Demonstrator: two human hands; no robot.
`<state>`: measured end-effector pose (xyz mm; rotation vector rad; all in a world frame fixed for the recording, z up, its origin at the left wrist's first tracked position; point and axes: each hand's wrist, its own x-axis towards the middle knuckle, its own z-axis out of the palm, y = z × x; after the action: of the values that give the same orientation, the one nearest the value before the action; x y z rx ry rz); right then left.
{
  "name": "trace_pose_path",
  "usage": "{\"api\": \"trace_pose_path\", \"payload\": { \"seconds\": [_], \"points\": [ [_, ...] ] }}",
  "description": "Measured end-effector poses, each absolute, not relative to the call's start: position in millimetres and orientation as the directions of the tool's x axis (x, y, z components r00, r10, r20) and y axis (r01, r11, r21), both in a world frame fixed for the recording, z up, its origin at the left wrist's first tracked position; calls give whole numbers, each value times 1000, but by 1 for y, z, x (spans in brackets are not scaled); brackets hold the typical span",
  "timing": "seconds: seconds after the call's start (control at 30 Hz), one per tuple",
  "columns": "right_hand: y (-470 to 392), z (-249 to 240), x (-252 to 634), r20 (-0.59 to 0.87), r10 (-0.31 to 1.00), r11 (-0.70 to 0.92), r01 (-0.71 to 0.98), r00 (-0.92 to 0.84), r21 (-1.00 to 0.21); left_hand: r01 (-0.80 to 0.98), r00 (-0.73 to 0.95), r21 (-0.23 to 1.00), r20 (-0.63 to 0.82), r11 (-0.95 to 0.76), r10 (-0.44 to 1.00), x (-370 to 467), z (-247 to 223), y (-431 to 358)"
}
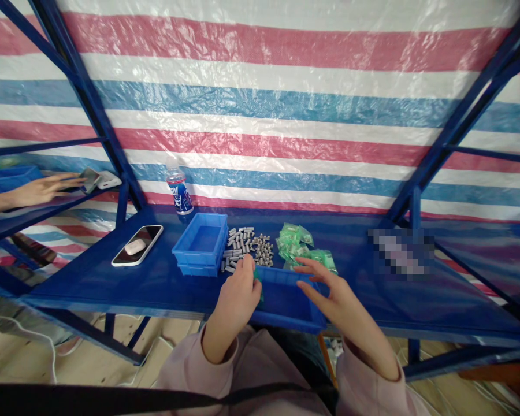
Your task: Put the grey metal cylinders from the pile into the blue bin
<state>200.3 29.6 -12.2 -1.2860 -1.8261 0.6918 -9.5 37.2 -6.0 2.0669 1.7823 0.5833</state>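
Note:
My left hand (238, 292) is closed on a small green plastic bag (259, 287), mostly hidden by the fingers, above the left side of a shallow blue tray (281, 297). Over the tray's right side, my right hand (327, 286) is open, its fingers apart and nothing between them. Just beyond the tray lie loose metal cylinders (241, 238) and, beside them, a heap of short round metal pieces (263, 248). To the right of these is a pile of green plastic bags (291, 245), close to my right fingertips.
Stacked blue bins (201, 237) stand left of the metal parts. A bottle (179, 193) is behind them; a phone (137, 245) with a white case (135, 247) on it lies further left. Another person's hand (52, 189) touches a device on the neighbouring table. Blue posts flank the table (156, 289).

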Motion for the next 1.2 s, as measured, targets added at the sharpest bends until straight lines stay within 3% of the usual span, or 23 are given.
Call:
{"api": "trace_pose_path", "payload": {
  "seconds": [0.13, 0.33, 0.47, 0.77, 1.0, 1.2],
  "points": [
    [56, -28, 237, 295, 954, 255, 631, -43, -732, 880, 136, 444, 106, -169, 985, -8, -5, 35],
    [79, -51, 239, 163, 980, 197, 684, -114, -702, 910, 199, 368, 11, -189, 980, -4, -2, 33],
    [84, -57, 229, 195, 977, 199, 691, -85, -694, 928, 165, 337, 4, -157, 986, -5, -6, 34],
    [87, -62, 230, 175, 982, 172, 725, -72, -667, 901, 204, 392, -8, -184, 979, -11, -8, 32],
    [78, -53, 231, 230, 973, 193, 604, -16, -773, 895, 217, 400, -1, -199, 976, -10, -12, 35],
    [59, -28, 233, 244, 947, 129, 447, 210, -885, 893, 210, 408, 3, -192, 978, -6, -12, 35]
  ]
}}
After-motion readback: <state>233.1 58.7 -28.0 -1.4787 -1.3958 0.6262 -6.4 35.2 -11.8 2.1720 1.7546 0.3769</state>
